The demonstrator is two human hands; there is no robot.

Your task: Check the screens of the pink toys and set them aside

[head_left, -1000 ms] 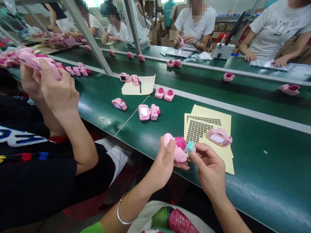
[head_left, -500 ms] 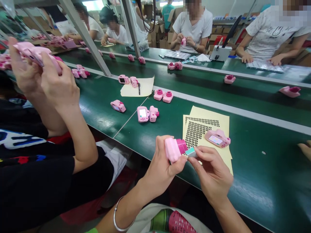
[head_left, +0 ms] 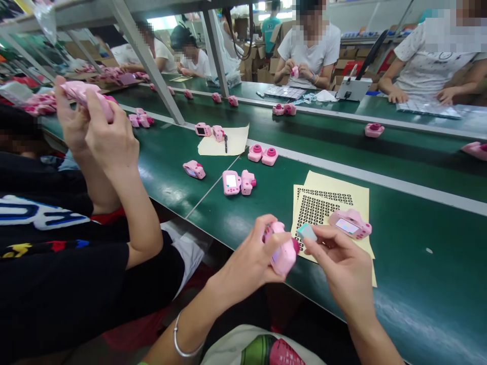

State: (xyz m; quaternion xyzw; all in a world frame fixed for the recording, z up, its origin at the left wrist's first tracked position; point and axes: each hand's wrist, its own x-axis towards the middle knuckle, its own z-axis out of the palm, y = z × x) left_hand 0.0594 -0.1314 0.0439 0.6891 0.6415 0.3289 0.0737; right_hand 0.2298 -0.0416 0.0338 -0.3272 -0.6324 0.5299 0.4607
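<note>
Looking down at the near edge of the green conveyor belt (head_left: 426,284), you have the step in hand right there: a small teal square (head_left: 306,232) held up beside a pink toy camera (head_left: 283,253), just apart from it. My read is that the next move calls for closing that small gap with care, though what the square is, film or pad, is too small to tell.

Your left hand (head_left: 249,258) is clenched around the camera, fingers wrapped over its body, wrist low and a metal bangle (head_left: 181,340) showing on the forearm. Your right hand (head_left: 344,271) comes in from 5 o'clock, grasping the square in a tight pinch between thumb and forefinger. The camera sits over the belt's edge, in your left hand's grip, not resting on anything.

At 1 o'clock from your hands lies a cream sheet printed with rows of black rings (head_left: 323,203), with a second pink toy camera (head_left: 350,224) on it, screen up. At 11 o'clock, more pink cameras (head_left: 239,182) sit on the belt. At 10 o'clock, a co-worker's hands (head_left: 91,121) grip another pink camera.
</note>
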